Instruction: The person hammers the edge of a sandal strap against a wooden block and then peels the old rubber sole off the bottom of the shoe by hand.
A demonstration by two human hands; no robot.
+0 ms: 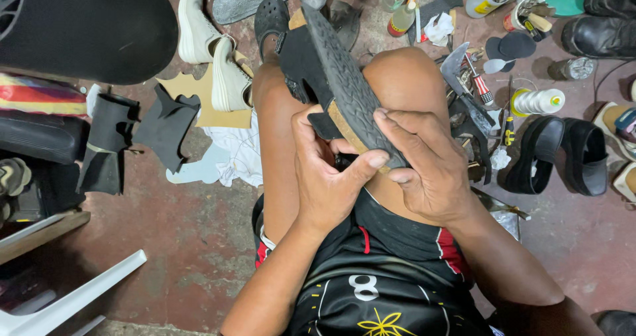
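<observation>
I see both hands, left hand (324, 177) and right hand (427, 170), gripping a black sandal (338, 71), sole up over the knees; its upper mostly hidden. Red floor (192, 237) cluttered with shoes (212, 51).

A clear bottle with a red base and orange cap (402, 15), a white tub with a yellow label (485, 1) and a white thread cone with a green tip (538, 101) are seen on the floor.
</observation>
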